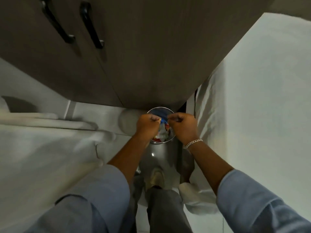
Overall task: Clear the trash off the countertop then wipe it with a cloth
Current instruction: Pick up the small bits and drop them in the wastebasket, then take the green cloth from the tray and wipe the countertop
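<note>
A round metal trash bin point(160, 149) stands on the floor against a brown cabinet, its shiny rim visible below my hands. My left hand point(146, 123) and my right hand point(183, 126) are both over the bin's mouth, fingers closed. Between them hangs crumpled trash point(163, 131), blue, white and red wrappers, partly inside the bin. Both hands pinch the blue top of the trash. My right wrist wears a silver chain bracelet.
The brown cabinet point(134, 61) with two black handles point(91, 25) fills the top. A white cloth-covered surface point(260, 98) stands at the right, a white surface point(42, 148) at the left. My leg and a white shoe point(195, 197) show below.
</note>
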A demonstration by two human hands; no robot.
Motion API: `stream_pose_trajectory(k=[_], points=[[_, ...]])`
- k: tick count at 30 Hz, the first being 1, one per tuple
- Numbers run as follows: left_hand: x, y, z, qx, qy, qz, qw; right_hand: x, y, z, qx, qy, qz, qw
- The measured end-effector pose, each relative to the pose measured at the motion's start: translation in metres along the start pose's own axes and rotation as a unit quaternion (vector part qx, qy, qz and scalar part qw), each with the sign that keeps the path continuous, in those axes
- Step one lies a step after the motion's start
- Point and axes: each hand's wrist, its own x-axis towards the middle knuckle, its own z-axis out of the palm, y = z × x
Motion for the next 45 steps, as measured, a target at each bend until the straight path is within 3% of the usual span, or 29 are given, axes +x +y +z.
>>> stream_pose_trajectory(k=[4,9,14,18,21,26,31,34,37,42,45], points=[[0.027,-0.029,0.014,-0.067,-0.011,-0.040,0.997,0.011,0.030,0.021,-0.027,0.027,-0.002,0.999],[0.001,-0.023,-0.015,0.024,0.027,0.007,0.999,-0.003,0.023,0.001,-0.022,0.035,0.007,0.999],[-0.078,0.026,-0.071,-0.027,0.093,0.067,0.993,-0.032,-0.070,-0.033,0.004,-0.030,-0.044,0.999],[-0.143,0.060,-0.133,-0.097,0.162,0.105,0.976,-0.057,-0.162,-0.031,0.042,-0.104,-0.143,0.983],[-0.183,0.059,-0.197,-0.127,0.262,0.124,0.949,-0.095,-0.236,-0.004,0.063,-0.150,-0.237,0.958],[-0.237,0.018,-0.288,-0.185,0.426,0.112,0.878,-0.161,-0.318,0.075,0.074,-0.258,-0.394,0.879],[-0.236,-0.036,-0.381,-0.201,0.609,-0.021,0.767,-0.197,-0.375,0.184,-0.003,-0.293,-0.449,0.844],[-0.208,-0.064,-0.424,-0.236,0.591,-0.087,0.767,-0.197,-0.392,0.243,-0.115,-0.313,-0.455,0.826],[-0.187,-0.078,-0.446,-0.293,0.529,-0.106,0.789,-0.197,-0.395,0.271,-0.147,-0.340,-0.393,0.842],[-0.194,-0.068,-0.466,-0.521,0.359,-0.071,0.771,-0.204,-0.394,0.254,-0.008,-0.278,-0.378,0.883],[-0.198,-0.051,-0.449,-0.548,0.315,-0.007,0.775,-0.195,-0.382,0.218,0.037,-0.225,-0.427,0.875]])
